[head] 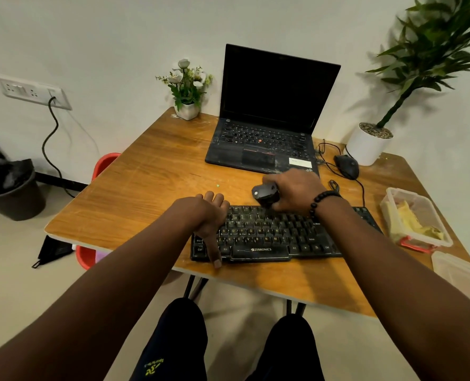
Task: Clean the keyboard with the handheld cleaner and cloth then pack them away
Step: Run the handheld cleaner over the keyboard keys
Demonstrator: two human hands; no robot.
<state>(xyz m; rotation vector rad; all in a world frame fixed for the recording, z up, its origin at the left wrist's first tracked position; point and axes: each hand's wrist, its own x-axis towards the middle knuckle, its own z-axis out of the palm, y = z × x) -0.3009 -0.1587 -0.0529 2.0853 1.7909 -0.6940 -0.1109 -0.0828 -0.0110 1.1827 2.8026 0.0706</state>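
A black keyboard [272, 235] lies near the front edge of the wooden table [145, 193]. My left hand [205, 215] clasps its left end, fingers over the far edge and thumb at the near edge. My right hand [297, 192] holds a small black handheld cleaner [265, 195] upright, its lower end on the top key row near the middle. A yellow cloth [412, 224] lies inside a clear plastic box [431, 213] at the right of the table.
An open black laptop [269, 119] stands behind the keyboard, with a wired mouse [346, 166] and a white plant pot [365, 144] to its right. A small flower pot [187, 105] sits at the back. A clear lid [456, 270] lies at the front right. A bin [14, 188] stands on the floor left.
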